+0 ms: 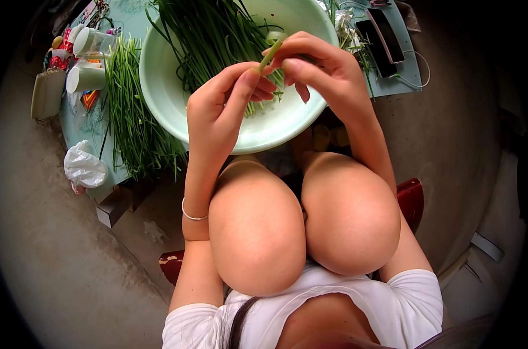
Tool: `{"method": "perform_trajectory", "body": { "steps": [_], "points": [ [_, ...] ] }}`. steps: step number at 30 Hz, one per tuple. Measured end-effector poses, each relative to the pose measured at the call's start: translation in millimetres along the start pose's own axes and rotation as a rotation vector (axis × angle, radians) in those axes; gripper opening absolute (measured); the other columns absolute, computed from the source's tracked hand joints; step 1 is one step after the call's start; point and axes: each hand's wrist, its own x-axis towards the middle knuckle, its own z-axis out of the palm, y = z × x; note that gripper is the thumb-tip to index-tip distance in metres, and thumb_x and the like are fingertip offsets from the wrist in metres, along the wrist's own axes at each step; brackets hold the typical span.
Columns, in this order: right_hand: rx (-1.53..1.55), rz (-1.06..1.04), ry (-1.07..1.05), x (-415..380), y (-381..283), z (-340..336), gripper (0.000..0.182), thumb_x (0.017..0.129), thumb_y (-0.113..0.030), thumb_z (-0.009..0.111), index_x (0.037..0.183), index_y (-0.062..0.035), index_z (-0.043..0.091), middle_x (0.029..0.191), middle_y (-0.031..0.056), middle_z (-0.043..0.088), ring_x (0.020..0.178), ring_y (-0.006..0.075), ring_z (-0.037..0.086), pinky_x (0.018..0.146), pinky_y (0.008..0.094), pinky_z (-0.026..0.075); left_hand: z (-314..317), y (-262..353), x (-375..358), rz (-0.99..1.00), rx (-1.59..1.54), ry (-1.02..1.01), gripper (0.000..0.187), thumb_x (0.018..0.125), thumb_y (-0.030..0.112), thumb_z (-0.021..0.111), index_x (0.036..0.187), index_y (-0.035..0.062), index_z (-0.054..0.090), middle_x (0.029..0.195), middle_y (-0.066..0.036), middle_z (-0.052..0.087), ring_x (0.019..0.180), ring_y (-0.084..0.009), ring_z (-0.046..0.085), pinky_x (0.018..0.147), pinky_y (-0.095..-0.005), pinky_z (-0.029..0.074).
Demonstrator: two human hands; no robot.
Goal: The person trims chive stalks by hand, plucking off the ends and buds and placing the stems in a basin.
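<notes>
Nearest, the person's white shirt (403, 302) fills the lower edge, with both bare knees (302, 224) drawn up side by side above it; a red seat (412, 200) shows at either side of the legs, on a grey concrete floor (60, 262). Beyond the knees, the left hand (220, 113), a thin bracelet (193, 216) on its wrist, pinches the lower end of a green stalk (270, 55) between thumb and forefinger; the right hand (322, 72) grips the same stalk's upper end with its fingertips, the remaining fingers curled loosely; the two hands almost touch. The stalk is held tilted, in the air, over the near part of a pale green basin (159, 75); a loose heap of similar stalks (217, 29) lies in the basin's far half. Left of the basin, on a low light-blue table (78, 125), a second bundle of stalks (133, 110) lies lengthwise; a crumpled white plastic bag (84, 167) rests at the table's near corner; two white cups (88, 61) lie tipped on their sides farther back. Farthest right, a dark phone (380, 38) with a white cable (421, 72) sits on the table.
</notes>
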Motion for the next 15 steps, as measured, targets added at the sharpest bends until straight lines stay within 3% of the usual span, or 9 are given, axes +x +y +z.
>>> {"method": "perform_trajectory", "body": {
  "steps": [3, 4, 10, 15],
  "points": [
    [-0.137, -0.102, 0.011, 3.3, 5.0, 7.1, 0.017, 0.085, -0.006, 0.063, 0.100, 0.0016, 0.059, 0.088, 0.0038, 0.054, 0.069, 0.0070, 0.052, 0.049, 0.0177, 0.038, -0.6, 0.5, -0.4, 0.009, 0.040, -0.003, 0.026, 0.097, 0.013, 0.046, 0.104, -0.0079, 0.059, 0.082, -0.011, 0.065, 0.076, -0.0163, 0.064, 0.070, -0.0269, 0.052],
    [-0.102, -0.034, 0.031, 3.3, 2.7, 9.4, 0.015, 0.083, -0.005, 0.066, 0.094, 0.0005, 0.060, 0.084, 0.0015, 0.051, 0.065, 0.0041, 0.049, 0.048, 0.0168, 0.036, -0.6, -0.1, 0.0, 0.014, 0.053, -0.015, 0.025, 0.097, 0.013, 0.046, 0.104, -0.0079, 0.059, 0.082, -0.011, 0.065, 0.076, -0.0162, 0.064, 0.069, -0.0268, 0.052],
    [-0.171, -0.139, 0.037, 5.1, 9.9, 5.8, 0.005, 0.085, -0.002, 0.063, 0.086, 0.0008, 0.059, 0.082, 0.0016, 0.053, 0.057, 0.0019, 0.046, 0.045, 0.0163, 0.033, -1.9, 1.9, -0.8, -0.053, -0.001, -0.072, 0.023, 0.096, 0.012, 0.048, 0.102, -0.0063, 0.060, 0.080, -0.009, 0.065, 0.075, -0.0131, 0.063, 0.069, -0.0246, 0.053],
    [-0.089, -0.079, 0.025, 2.9, 9.9, 3.5, 0.006, 0.084, -0.004, 0.064, 0.086, 0.0014, 0.061, 0.078, 0.0018, 0.056, 0.056, 0.0032, 0.049, 0.046, 0.0175, 0.035, -3.1, 5.6, 0.0, -0.187, -0.177, -0.130, 0.027, 0.097, 0.017, 0.047, 0.101, -0.0065, 0.060, 0.075, -0.009, 0.062, 0.070, -0.0127, 0.061, 0.066, -0.0242, 0.052]
  ]
}}
